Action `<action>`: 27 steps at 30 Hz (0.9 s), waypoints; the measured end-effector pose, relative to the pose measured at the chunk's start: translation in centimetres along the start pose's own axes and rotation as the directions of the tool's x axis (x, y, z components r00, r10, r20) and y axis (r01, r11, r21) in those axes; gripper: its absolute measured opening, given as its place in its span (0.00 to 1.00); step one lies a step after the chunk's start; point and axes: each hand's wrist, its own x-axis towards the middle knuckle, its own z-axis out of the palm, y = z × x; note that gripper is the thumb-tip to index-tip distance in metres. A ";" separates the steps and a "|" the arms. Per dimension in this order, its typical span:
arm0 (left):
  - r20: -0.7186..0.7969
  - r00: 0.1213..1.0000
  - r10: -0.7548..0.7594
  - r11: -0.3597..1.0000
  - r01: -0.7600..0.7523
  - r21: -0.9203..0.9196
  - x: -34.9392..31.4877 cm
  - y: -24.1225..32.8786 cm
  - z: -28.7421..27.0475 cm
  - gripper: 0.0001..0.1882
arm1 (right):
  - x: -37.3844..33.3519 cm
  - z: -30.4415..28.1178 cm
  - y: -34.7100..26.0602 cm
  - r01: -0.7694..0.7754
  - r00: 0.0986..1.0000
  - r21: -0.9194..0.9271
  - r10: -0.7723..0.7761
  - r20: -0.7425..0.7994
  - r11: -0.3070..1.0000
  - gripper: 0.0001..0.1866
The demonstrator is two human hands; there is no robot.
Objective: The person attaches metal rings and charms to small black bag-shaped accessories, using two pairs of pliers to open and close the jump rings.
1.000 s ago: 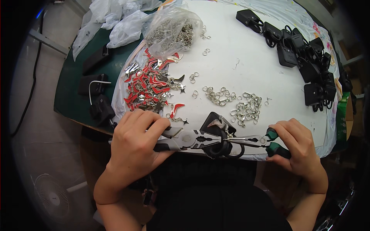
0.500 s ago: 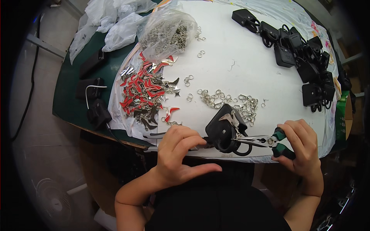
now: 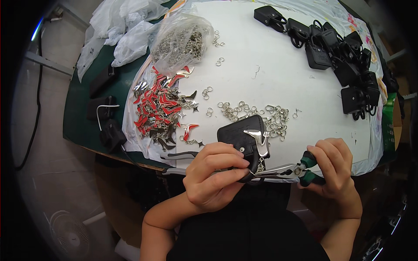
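Note:
A small black pouch (image 3: 233,132) lies at the table's front edge, with a silver boot-shaped charm (image 3: 260,142) on its front and a short chain hanging from the charm. My left hand (image 3: 217,176) is closed on the pouch's black strap (image 3: 249,175), pinching it between thumb and fingers. In my right hand (image 3: 333,169) are needle-nose pliers (image 3: 283,169) with green and black handles, their handles spread a little. The pliers' tips meet a small ring beside my left fingertips; whether they grip it is too small to tell.
Red, black and silver boot charms (image 3: 161,104) lie heaped on the left, below a clear bag of metal rings (image 3: 180,43). Loose rings and clasps (image 3: 274,119) lie behind the pouch. Several black pouches (image 3: 318,56) are piled at right. Another pair of pliers (image 3: 180,155) lies left of my left hand.
My left hand has moved right and closed on the pouch's strap. The pliers have shifted left and down, and the charm now lies turned flat on the pouch's front.

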 end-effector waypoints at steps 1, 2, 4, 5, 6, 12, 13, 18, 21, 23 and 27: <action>0.001 1.000 0.006 1.000 -0.006 0.006 0.0 0.1 -0.1 0.17 | 0.0 0.0 0.0 0.006 1.000 -0.006 -0.006 -0.008 1.000 0.35; 0.002 1.000 0.013 1.000 -0.013 0.013 0.1 0.2 -0.1 0.17 | 0.0 0.0 0.0 0.009 1.000 -0.007 -0.009 -0.010 1.000 0.35; 0.001 1.000 0.013 1.000 -0.013 0.021 0.0 0.2 -0.1 0.17 | 0.2 0.0 0.0 0.017 1.000 -0.013 -0.017 -0.008 1.000 0.34; 0.001 1.000 0.013 1.000 -0.013 0.026 0.0 0.2 -0.2 0.16 | 0.2 0.0 0.1 0.018 1.000 -0.011 -0.018 -0.009 1.000 0.34; 0.007 1.000 0.011 1.000 -0.011 0.025 0.1 0.3 -0.2 0.16 | 0.2 0.0 0.1 0.020 1.000 -0.010 -0.020 -0.011 1.000 0.34; 0.099 0.994 -0.051 0.997 0.044 0.068 0.0 0.7 -0.9 0.23 | 0.3 0.1 0.1 0.018 1.000 0.003 -0.018 -0.005 1.000 0.34; 0.093 0.994 -0.053 0.997 0.047 0.066 0.1 0.8 -0.8 0.23 | 0.3 0.1 0.1 0.017 1.000 0.006 -0.017 -0.006 1.000 0.34; 0.073 0.996 -0.043 0.996 0.037 0.085 0.1 0.9 -0.9 0.23 | 0.7 0.1 -0.1 -0.015 1.000 0.077 0.014 0.018 0.997 0.35; 0.077 0.997 -0.022 0.993 0.013 0.116 0.0 0.9 -1.0 0.22 | 0.9 0.2 0.1 -0.061 0.996 0.206 0.047 0.071 0.977 0.34; 0.096 0.995 0.000 0.989 -0.014 0.148 0.1 1.1 -1.3 0.22 | 0.8 0.5 0.3 -0.094 0.992 0.304 0.064 0.108 0.948 0.34; 0.128 0.992 0.017 0.981 -0.042 0.188 0.3 1.4 -1.7 0.21 | 0.6 0.9 0.4 -0.140 0.984 0.418 0.080 0.160 0.898 0.34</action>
